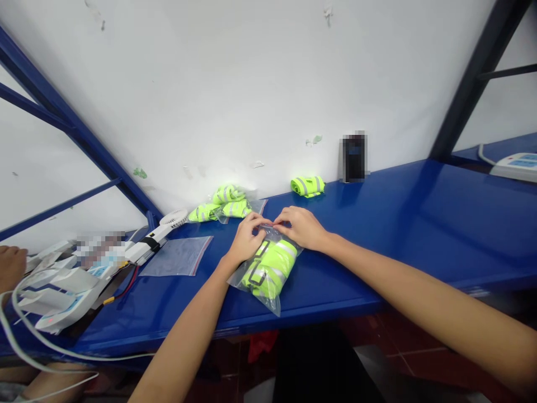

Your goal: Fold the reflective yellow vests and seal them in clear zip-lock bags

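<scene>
A clear zip bag [274, 305] lies on the blue table near its front edge. Inside it is a folded neon-yellow reflective vest [274, 268] with silvery stripes and black trim. My left hand [247, 238] pinches the bag's top edge at the left. Close beside it, my right hand [300, 226] grips the same edge, which has a red line. The fingertips of both hands nearly meet there. Behind my left hand, several bagged yellow vests [229, 202] are heaped by the wall. A rolled yellow vest [308, 186] without a visible bag sits farther back.
A flat clear zip bag [176, 256] lies left of my left arm. Beyond it are a white handheld fan [174, 218], white devices [71, 296] and cables. A dark upright object [354, 157] leans on the wall. Another person's hand [12, 268] shows at far left.
</scene>
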Demonstrator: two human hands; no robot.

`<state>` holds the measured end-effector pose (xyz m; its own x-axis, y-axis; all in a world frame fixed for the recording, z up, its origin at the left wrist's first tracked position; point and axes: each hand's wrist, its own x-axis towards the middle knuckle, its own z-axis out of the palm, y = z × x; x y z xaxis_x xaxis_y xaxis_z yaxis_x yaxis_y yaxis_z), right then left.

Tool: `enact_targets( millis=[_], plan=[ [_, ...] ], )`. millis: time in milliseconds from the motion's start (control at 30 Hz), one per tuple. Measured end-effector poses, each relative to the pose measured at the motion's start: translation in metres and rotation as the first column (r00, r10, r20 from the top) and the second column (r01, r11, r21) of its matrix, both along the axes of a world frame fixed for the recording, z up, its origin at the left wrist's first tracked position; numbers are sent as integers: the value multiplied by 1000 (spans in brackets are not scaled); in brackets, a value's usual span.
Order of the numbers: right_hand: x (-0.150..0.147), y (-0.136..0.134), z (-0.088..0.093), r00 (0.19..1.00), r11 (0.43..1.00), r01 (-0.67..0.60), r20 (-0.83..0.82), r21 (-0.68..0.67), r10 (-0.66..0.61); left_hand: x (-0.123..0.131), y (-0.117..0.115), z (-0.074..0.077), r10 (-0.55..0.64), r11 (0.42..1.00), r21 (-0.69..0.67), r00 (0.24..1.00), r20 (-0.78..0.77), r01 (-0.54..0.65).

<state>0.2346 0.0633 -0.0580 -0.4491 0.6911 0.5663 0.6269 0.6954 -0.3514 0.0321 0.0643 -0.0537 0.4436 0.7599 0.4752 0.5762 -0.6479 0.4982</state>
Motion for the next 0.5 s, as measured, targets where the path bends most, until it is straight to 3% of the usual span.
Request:
enact_targets(
  millis=[133,300,500],
  plan=[
    [1,-1,2,1000,1000,-7,12,22,7,0,0,-2,21,998,-60,999,-31,-23],
    [0,-2,4,999,1000,-21,-31,-7,20,0,0,-1,-62,997,-41,995,74,66],
    [-1,-5,4,990,992,-121,-75,28,123,0,3,-1,-86,992,-98,996,-34,82]
  ],
)
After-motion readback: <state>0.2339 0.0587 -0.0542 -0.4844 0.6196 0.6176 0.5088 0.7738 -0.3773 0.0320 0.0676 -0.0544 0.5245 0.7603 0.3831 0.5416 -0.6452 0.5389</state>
